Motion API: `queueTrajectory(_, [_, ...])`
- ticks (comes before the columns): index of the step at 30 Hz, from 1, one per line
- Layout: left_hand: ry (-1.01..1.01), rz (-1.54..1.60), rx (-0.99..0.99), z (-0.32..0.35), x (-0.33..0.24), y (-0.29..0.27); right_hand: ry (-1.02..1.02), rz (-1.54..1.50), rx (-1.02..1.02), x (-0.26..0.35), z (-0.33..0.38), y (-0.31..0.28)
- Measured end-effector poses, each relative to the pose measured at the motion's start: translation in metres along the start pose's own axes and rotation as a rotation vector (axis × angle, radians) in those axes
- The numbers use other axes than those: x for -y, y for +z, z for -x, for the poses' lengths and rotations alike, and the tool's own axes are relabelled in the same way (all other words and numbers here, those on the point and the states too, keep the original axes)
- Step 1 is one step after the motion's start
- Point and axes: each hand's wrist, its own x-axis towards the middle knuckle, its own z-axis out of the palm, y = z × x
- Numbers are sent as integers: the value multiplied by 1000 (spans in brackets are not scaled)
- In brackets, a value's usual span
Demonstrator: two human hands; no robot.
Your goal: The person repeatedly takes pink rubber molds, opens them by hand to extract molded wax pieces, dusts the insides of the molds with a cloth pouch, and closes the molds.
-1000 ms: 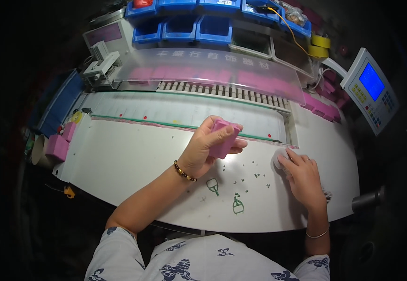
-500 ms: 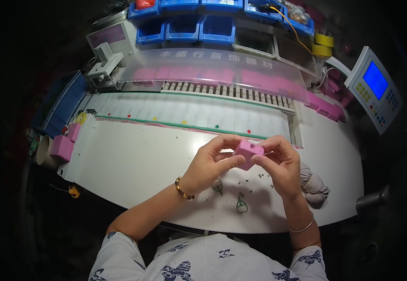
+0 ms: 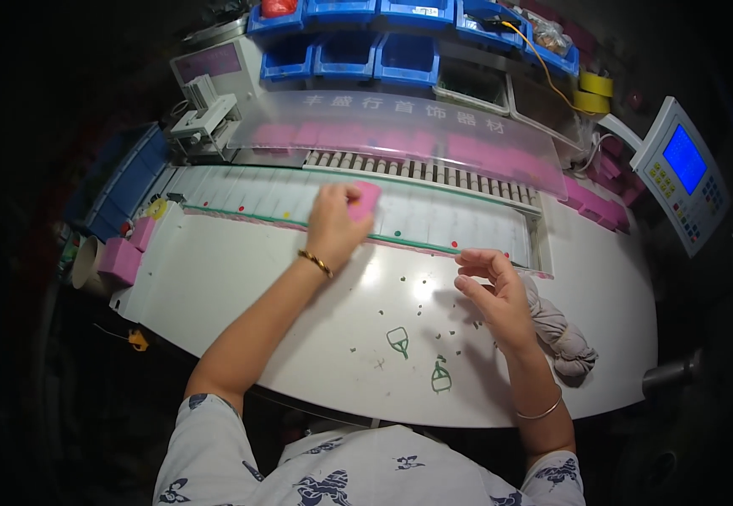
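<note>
A pink block (image 3: 368, 200) is gripped between the thumb and fingers of my left hand (image 3: 338, 221), over the long white tray (image 3: 459, 223) with green edging. My right hand (image 3: 499, 295) hovers above the table near the tray's front edge, fingers apart and nothing in them. Below it and to its left lie small dark green bits (image 3: 453, 331), scattered on the tabletop. Two green outline shapes (image 3: 440, 376) show on the white surface nearer to me.
Behind the tray runs a row of rollers (image 3: 417, 174) under a clear cover (image 3: 366, 118). Blue bins (image 3: 345, 56) line the back. A control panel (image 3: 678, 173) stands right, a twisted grey cloth (image 3: 564, 337) lies by my right wrist, and pink blocks (image 3: 120, 260) sit far left.
My left hand has carried the pink block away from my right hand, forward and left over the tray. My right hand has let go of it and opened. The view has shifted slightly.
</note>
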Motion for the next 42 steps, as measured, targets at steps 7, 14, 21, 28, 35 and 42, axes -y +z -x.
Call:
queueTrajectory(7, [-147,-432,-46,-44,37,-1,56,-111,-16,-12,-1,-12])
queueTrajectory(14, [84,-581,100,-57,-8,55,95,-142,-16,-10,-1,-13])
queueTrajectory(21, [216,-528,175,-123,-46,133,109,-142,-5,-20,2,-17])
queueTrajectory(28, [186,-599,132,-144,-41,154,111,-163,-15,-14,1,-19])
queueTrajectory(35, [184,-554,30,-110,-48,127,123,-143,-13,-15,2,-18])
queueTrajectory(42, [33,252,169,-4,-64,66,97,-296,-133,-23,0,-14])
